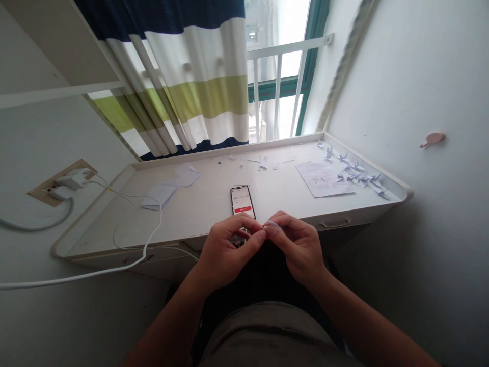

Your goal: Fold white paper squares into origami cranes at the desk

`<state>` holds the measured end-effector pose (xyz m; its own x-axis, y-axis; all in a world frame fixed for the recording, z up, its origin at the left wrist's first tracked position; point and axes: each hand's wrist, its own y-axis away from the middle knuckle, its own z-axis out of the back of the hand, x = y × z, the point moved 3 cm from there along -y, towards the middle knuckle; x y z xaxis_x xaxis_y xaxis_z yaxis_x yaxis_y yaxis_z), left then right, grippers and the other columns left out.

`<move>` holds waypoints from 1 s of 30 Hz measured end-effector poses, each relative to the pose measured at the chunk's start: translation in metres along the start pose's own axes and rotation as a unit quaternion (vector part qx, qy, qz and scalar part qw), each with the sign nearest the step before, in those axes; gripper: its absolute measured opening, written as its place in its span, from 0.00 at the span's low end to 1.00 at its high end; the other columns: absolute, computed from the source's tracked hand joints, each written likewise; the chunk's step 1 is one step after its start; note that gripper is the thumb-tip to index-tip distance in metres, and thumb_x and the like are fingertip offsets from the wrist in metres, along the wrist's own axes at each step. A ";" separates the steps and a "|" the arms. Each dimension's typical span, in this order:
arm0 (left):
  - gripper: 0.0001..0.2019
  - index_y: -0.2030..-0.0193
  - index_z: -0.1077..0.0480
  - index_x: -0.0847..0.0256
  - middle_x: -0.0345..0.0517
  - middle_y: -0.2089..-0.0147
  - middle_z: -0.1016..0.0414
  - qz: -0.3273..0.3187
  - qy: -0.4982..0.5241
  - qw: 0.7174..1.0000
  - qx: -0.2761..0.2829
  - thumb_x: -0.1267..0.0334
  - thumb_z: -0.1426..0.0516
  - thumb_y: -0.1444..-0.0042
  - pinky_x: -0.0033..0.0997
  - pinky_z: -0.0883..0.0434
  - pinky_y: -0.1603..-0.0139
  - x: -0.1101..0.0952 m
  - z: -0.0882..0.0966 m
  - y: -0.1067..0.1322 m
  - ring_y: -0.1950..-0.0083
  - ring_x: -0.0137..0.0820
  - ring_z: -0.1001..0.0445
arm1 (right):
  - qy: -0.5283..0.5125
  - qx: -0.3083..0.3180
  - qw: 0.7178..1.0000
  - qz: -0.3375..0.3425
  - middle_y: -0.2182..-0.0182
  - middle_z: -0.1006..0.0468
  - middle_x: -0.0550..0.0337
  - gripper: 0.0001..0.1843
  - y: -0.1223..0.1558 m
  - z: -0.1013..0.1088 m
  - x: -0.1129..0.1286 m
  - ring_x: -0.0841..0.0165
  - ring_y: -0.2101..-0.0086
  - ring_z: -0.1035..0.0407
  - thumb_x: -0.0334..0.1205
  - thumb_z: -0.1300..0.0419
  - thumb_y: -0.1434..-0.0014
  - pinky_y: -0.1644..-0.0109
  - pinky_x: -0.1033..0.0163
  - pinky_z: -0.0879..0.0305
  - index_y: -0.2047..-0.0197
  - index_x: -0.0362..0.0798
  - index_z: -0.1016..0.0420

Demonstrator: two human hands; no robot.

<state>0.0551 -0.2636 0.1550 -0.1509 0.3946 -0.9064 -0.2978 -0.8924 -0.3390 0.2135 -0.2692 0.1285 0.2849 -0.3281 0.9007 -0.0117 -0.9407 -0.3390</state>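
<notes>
A small piece of folded white paper (274, 225) is pinched between my two hands, in front of the desk's near edge. My left hand (233, 248) is closed, thumb and fingertips meeting at the paper's left end. The fingers of my right hand (300, 246) are closed on its right side; most of the paper is hidden by the fingertips. Just beyond my left hand lies a phone (242, 199) with a running-time display and a red button. Along the desk's right edge stand several folded paper cranes (357, 166).
A printed sheet (323, 179) lies beside the cranes. Stacked white paper (158, 196) and loose squares (187, 175) are at the left. Paper scraps (263, 163) lie toward the back. A white cable (153, 237) runs from the wall socket (63, 182) across the desk (206, 204).
</notes>
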 end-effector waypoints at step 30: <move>0.02 0.65 0.19 0.59 0.43 0.64 0.18 -0.027 -0.017 0.997 -0.076 0.69 0.34 0.41 0.24 0.21 0.66 -0.003 -0.005 0.005 0.65 0.28 0.21 | -0.051 0.014 0.997 -0.055 0.70 0.21 0.63 0.09 -0.001 0.000 -0.006 0.71 0.70 0.29 0.44 0.27 0.40 0.63 0.65 0.28 0.67 0.50 0.17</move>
<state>0.0593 -0.2702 0.1551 -0.1707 0.4474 -0.8779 -0.1596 -0.8917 -0.4234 0.2117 -0.2667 0.1232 0.3794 -0.2107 0.9009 0.0516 -0.9674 -0.2480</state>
